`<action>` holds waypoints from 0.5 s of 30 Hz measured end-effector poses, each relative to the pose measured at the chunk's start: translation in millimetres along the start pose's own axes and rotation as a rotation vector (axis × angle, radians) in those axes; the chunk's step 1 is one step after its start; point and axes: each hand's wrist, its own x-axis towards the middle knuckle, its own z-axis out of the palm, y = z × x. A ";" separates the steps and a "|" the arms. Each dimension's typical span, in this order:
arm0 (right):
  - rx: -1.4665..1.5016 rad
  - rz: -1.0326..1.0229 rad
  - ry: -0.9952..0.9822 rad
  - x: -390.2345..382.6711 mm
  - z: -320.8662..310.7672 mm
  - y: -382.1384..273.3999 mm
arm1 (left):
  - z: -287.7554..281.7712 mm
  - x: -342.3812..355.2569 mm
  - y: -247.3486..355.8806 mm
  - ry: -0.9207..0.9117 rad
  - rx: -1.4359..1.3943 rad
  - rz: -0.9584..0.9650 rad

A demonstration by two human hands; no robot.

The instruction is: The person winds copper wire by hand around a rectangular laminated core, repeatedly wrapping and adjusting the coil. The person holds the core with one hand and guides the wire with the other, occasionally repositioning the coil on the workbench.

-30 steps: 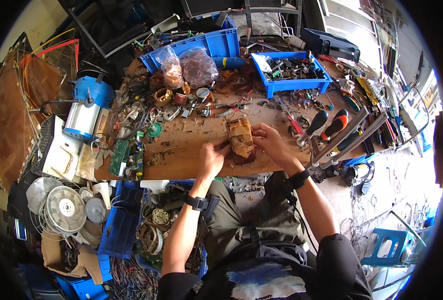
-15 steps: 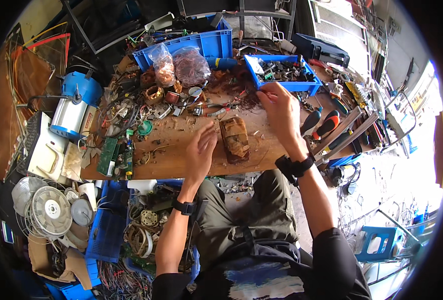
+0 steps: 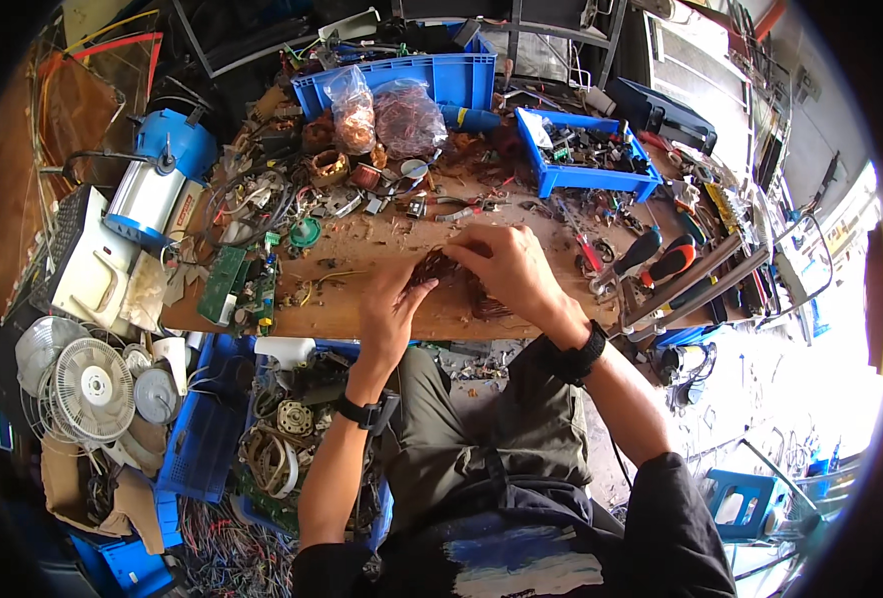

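A small dark reddish-brown bundle of what looks like copper wire is pinched between my two hands above the front of the workbench. My left hand grips its left side, thumb pointing across toward the right. From above, my right hand closes thumb and fingers on its other side. Beneath my right hand lies a dark red-brown coil block, mostly covered by that hand. Beyond the hands are red-handled pliers and a copper winding.
Behind stand a large blue crate, clear bags of copper wire and a blue tray of small parts. Screwdrivers and metal bars lie right. Circuit boards lie left, with a fan below.
My right hand has come down and left to meet my left hand, and both now hold the wire bundle. The taped top of the coil block has become hidden. The whole view has shifted slightly.
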 end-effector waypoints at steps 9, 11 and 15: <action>0.268 0.127 0.535 -40.8 -16.7 86.9 | -3.9 -4.0 -5.6 -0.175 0.237 -0.116; 0.469 0.295 0.576 -52.4 -1.4 114.7 | 4.4 9.6 7.7 -0.190 0.249 -0.120; 0.905 0.482 0.410 -62.0 20.2 122.7 | 21.9 27.8 -8.3 -0.222 0.133 -0.142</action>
